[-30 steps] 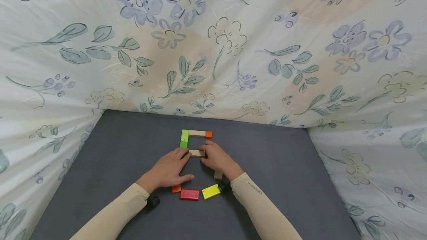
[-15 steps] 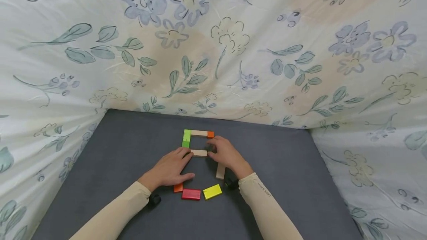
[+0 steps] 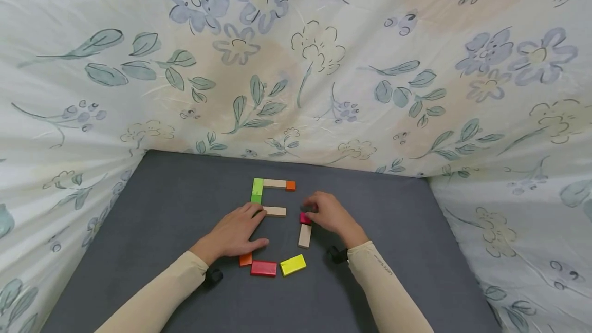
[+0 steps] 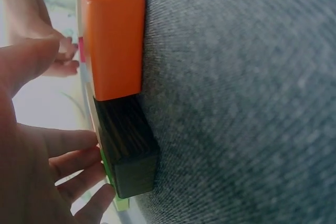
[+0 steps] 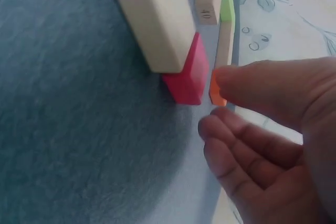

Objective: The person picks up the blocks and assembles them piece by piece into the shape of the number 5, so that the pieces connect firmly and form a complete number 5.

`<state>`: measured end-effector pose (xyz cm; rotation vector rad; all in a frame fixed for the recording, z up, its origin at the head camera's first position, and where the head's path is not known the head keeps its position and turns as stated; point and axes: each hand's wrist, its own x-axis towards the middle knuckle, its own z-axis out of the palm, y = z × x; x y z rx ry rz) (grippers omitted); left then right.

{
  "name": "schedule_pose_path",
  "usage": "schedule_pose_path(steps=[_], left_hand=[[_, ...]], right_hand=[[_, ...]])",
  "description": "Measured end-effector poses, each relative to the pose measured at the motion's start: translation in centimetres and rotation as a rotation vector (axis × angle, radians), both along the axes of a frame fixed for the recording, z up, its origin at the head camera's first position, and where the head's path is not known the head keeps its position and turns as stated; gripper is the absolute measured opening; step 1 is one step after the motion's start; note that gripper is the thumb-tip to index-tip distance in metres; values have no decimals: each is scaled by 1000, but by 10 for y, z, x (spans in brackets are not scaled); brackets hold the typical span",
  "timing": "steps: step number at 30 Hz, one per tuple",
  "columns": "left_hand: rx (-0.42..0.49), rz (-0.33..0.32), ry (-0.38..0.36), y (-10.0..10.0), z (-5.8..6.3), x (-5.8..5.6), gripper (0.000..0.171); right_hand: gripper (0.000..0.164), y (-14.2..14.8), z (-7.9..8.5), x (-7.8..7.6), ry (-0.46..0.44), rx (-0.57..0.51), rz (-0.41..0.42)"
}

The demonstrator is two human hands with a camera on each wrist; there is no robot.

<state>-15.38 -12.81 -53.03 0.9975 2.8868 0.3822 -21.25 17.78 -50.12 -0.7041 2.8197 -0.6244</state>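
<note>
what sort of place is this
Probably a small fabric-screened work area: floral fabric runs behind and along both sides of a dark grey surface, where small coloured blocks lie.

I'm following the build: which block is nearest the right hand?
The pink block, at the far end of a tan block; every other block lies farther from that hand.
</note>
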Motion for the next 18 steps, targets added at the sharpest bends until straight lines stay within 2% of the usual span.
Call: schedule_pose_path(steps=[10,18], left_hand=[[0,2,10,-1,-1,0,77],[-4,-2,9,0,-1,-1,78]], right_hand=[[30,6,-2,5,-69,6,44],[30,5,-6,5,-86,6,24]])
